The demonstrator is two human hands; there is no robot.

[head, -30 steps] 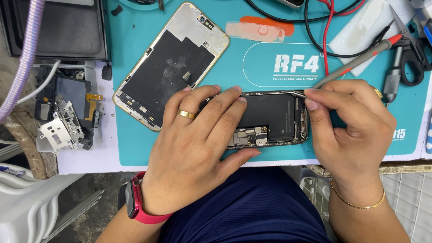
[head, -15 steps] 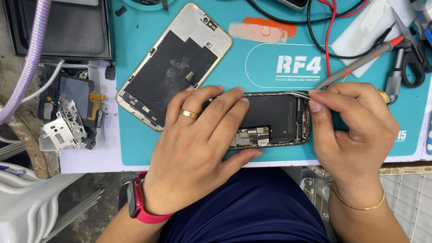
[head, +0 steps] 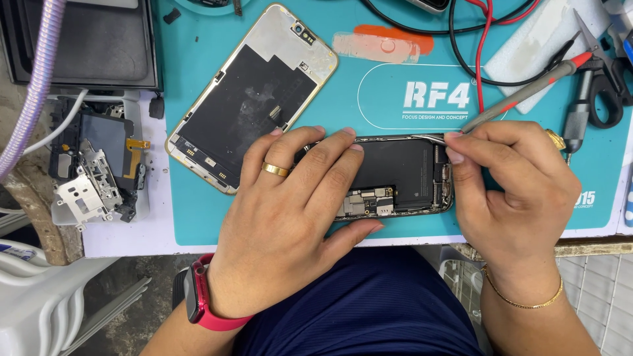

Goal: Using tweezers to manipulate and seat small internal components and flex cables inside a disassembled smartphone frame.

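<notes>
A person's left hand lies flat across an opened dark smartphone body on a teal rubber repair mat, fingers spread and pressing it down. The right hand, at the phone's upper right corner, has its fingers pinched narrowly on thin metal tweezers whose tips reach just inside the frame. The exposed boards and connectors look fragile, the frame stiff and light, best held by its edges. Left of the phone lies one detached gold-rimmed screen panel, face down. Right of it rest one grey, red-tipped probe and one pair of black scissors. Two phone halves show in all.
</notes>
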